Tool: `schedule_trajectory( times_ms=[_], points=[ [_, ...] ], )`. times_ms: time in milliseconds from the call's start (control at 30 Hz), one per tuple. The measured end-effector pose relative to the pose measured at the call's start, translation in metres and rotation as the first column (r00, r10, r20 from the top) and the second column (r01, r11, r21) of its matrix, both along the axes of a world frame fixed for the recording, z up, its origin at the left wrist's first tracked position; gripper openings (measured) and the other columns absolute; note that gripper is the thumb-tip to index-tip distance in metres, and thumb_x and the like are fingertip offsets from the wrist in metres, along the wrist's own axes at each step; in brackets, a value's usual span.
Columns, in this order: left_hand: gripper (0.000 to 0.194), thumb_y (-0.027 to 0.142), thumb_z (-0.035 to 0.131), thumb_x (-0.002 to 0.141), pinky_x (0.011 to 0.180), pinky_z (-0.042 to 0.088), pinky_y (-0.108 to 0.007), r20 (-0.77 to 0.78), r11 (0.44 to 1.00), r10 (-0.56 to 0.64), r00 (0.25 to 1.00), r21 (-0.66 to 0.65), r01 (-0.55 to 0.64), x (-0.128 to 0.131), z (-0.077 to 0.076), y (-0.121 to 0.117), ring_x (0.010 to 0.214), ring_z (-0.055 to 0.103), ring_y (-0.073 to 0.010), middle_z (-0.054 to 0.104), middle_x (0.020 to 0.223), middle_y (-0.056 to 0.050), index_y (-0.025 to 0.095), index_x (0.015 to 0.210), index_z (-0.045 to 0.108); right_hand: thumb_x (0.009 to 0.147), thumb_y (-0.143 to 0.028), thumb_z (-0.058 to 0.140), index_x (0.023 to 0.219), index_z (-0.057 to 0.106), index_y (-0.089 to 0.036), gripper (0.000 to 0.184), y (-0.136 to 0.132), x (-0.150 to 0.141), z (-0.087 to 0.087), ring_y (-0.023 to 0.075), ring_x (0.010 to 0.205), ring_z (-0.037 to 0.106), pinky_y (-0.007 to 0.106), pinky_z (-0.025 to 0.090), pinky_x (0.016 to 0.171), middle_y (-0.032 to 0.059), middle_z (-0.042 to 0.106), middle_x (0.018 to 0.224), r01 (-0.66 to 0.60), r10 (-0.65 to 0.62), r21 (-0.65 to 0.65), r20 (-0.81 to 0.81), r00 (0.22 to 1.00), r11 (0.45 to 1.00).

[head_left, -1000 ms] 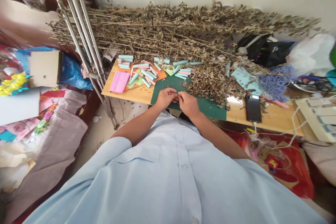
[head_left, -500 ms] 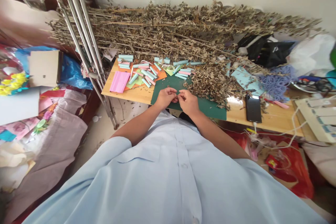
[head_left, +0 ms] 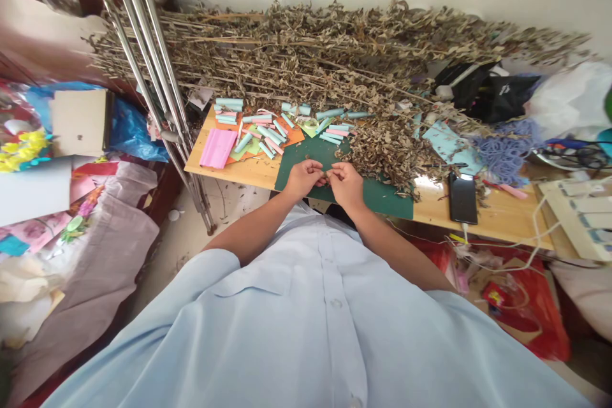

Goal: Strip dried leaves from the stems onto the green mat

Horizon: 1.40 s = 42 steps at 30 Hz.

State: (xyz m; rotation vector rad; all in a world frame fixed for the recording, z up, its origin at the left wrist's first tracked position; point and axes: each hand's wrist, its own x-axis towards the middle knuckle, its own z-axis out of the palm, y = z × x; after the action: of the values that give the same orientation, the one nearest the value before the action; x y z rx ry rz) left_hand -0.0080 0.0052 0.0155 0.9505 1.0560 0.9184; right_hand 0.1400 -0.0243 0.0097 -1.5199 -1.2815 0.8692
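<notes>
My left hand (head_left: 303, 178) and my right hand (head_left: 347, 183) meet over the dark green cutting mat (head_left: 382, 199) at the front of the wooden table (head_left: 497, 213). Both have curled fingers pinching a small brownish thing between them, too small to name. A heap of loose dried leaves (head_left: 389, 150) lies just right of the hands. Rolled blue and pink paper tubes (head_left: 261, 131) lie scattered on orange paper behind the left hand.
A long bundle of dried leafy branches (head_left: 310, 57) fills the back of the table. A black phone (head_left: 462, 197) lies to the right, a pink paper stack (head_left: 217, 148) to the left. Metal crutches (head_left: 153, 76) lean at the table's left end. Cluttered bags surround.
My right hand has shifted slightly up and its fingers have curled more toward the left hand. Otherwise the scene is the same.
</notes>
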Motion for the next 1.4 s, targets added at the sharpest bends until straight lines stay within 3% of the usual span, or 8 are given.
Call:
schedule_trajectory(
  times_ms=[200, 433, 600, 767, 867, 1000, 1167, 1400],
  points=[
    [0.024, 0.017, 0.072, 0.079, 0.062, 0.059, -0.026, 0.012, 1.000, -0.009, 1.000, -0.014, 0.010, -0.001, -0.001, 0.000, 0.062, 0.070, -0.0137, 0.071, 0.071, -0.002, 0.011, 0.099, 0.061, 0.089, -0.030, 0.058, 0.111, 0.063, -0.023, 0.023, -0.007, 0.003, 0.005, 0.0232, 0.090, 0.075, 0.039, 0.058, 0.087, 0.0072, 0.077, 0.098, -0.092, 0.056, 0.113, 0.289, 0.956, 0.989],
    [0.025, 0.015, 0.072, 0.077, 0.062, 0.058, -0.025, 0.015, 1.000, 0.006, 1.000, -0.010, -0.005, -0.001, 0.002, -0.001, 0.060, 0.069, -0.0127, 0.070, 0.070, -0.001, 0.012, 0.099, 0.061, 0.092, -0.026, 0.053, 0.117, 0.063, -0.024, 0.026, -0.007, 0.005, 0.009, 0.0232, 0.099, 0.074, 0.039, 0.057, 0.092, 0.0074, 0.077, 0.105, -0.198, 0.131, 0.138, 0.386, 0.913, 0.970],
    [0.024, 0.011, 0.068, 0.076, 0.060, 0.056, -0.023, 0.002, 1.000, -0.013, 1.000, 0.006, 0.013, -0.002, 0.004, -0.001, 0.058, 0.068, -0.0117, 0.068, 0.068, 0.001, 0.012, 0.098, 0.060, 0.090, -0.023, 0.054, 0.105, 0.066, -0.023, 0.019, -0.007, 0.004, 0.012, 0.0249, 0.093, 0.073, 0.039, 0.056, 0.089, 0.0085, 0.077, 0.099, -0.220, 0.139, 0.109, 0.495, 0.858, 0.969],
    [0.026, 0.012, 0.070, 0.075, 0.059, 0.054, -0.023, 0.004, 1.000, -0.006, 1.000, 0.016, 0.006, -0.003, 0.005, -0.001, 0.058, 0.066, -0.0114, 0.068, 0.069, 0.000, 0.012, 0.099, 0.061, 0.088, -0.034, 0.059, 0.103, 0.063, -0.022, 0.020, 0.000, 0.003, 0.002, 0.0210, 0.078, 0.072, 0.036, 0.059, 0.076, 0.0059, 0.075, 0.091, -0.089, 0.077, 0.054, 0.200, 0.977, 0.995],
    [0.027, 0.015, 0.070, 0.077, 0.058, 0.052, -0.022, -0.003, 0.998, 0.041, 0.999, 0.041, -0.041, -0.003, -0.001, -0.001, 0.059, 0.065, -0.0101, 0.067, 0.073, 0.000, 0.013, 0.102, 0.061, 0.087, -0.038, 0.061, 0.104, 0.062, -0.021, 0.025, 0.004, 0.008, -0.001, 0.0199, 0.074, 0.071, 0.036, 0.060, 0.072, 0.0061, 0.074, 0.091, 0.007, -0.009, 0.032, 0.071, 0.997, 0.999],
    [0.023, 0.015, 0.067, 0.080, 0.065, 0.052, -0.023, -0.174, 0.982, 0.064, 0.983, 0.189, -0.031, -0.003, -0.009, -0.003, 0.065, 0.064, -0.0104, 0.070, 0.082, -0.002, 0.016, 0.102, 0.066, 0.087, -0.035, 0.061, 0.098, 0.065, -0.022, 0.017, 0.003, 0.014, 0.004, 0.0207, 0.077, 0.070, 0.037, 0.058, 0.078, 0.0059, 0.074, 0.091, -0.013, -0.006, 0.092, 0.200, 0.980, 0.996],
    [0.026, 0.011, 0.064, 0.081, 0.086, 0.053, -0.028, -0.469, 0.916, 0.079, 0.880, 0.383, 0.121, -0.004, -0.007, -0.001, 0.089, 0.069, -0.0176, 0.073, 0.094, -0.005, 0.019, 0.105, 0.070, 0.085, -0.029, 0.061, 0.098, 0.067, -0.023, 0.015, 0.000, 0.015, 0.008, 0.0201, 0.074, 0.069, 0.036, 0.056, 0.079, 0.0043, 0.075, 0.091, -0.086, 0.051, 0.099, 0.314, 0.948, 0.991],
    [0.027, 0.015, 0.060, 0.088, 0.091, 0.051, -0.032, -0.586, 0.833, 0.073, 0.807, 0.481, 0.275, -0.007, -0.005, 0.003, 0.094, 0.070, -0.0228, 0.075, 0.102, -0.009, 0.020, 0.112, 0.071, 0.089, -0.027, 0.058, 0.102, 0.068, -0.024, 0.017, 0.000, 0.018, 0.005, 0.0228, 0.086, 0.073, 0.037, 0.057, 0.083, 0.0052, 0.077, 0.097, -0.133, 0.088, 0.097, 0.376, 0.923, 0.986]
  ],
)
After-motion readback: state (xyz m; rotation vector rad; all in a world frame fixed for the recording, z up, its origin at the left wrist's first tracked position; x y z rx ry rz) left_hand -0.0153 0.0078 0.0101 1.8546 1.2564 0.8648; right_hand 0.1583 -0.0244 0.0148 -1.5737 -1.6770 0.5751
